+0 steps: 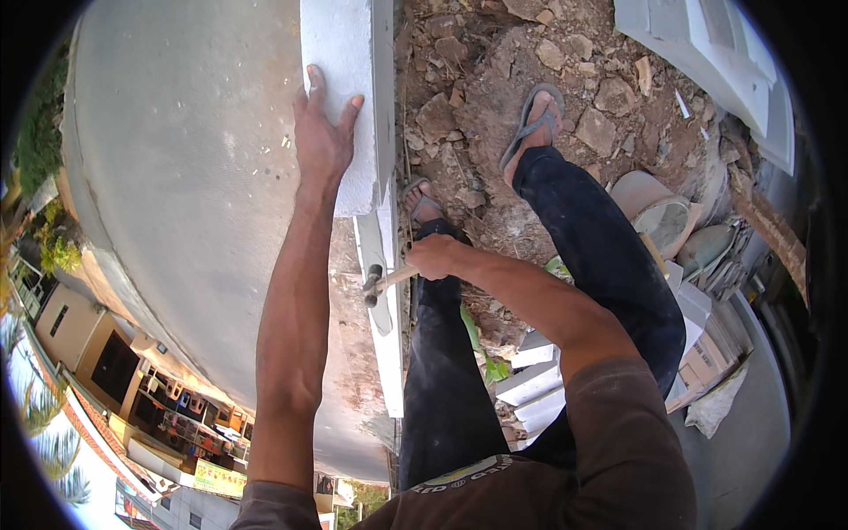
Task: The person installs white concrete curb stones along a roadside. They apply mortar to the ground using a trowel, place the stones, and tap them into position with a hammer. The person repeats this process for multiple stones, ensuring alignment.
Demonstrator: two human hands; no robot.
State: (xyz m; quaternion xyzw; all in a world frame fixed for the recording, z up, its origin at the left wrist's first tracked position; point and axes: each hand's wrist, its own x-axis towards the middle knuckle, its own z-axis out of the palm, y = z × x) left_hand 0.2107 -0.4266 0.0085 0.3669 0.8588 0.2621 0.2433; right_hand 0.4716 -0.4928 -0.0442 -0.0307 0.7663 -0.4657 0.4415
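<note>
Head-worn fisheye faces down, near above left hand (323, 141), right hand (433, 256).

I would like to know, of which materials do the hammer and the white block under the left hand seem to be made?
Hammer head: probably metal, judging by its dark grey colour and slight sheen. Handle: likely plain wood, from its pale tan tone; grain is too small to see. White block: perhaps lightweight concrete, given its matte, speckled face; dense foam remains possible.

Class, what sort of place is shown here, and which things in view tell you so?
Probably an outdoor building site: there is loose rubble, the right hand holds a hammer, and the left hand rests on a white block.
</note>
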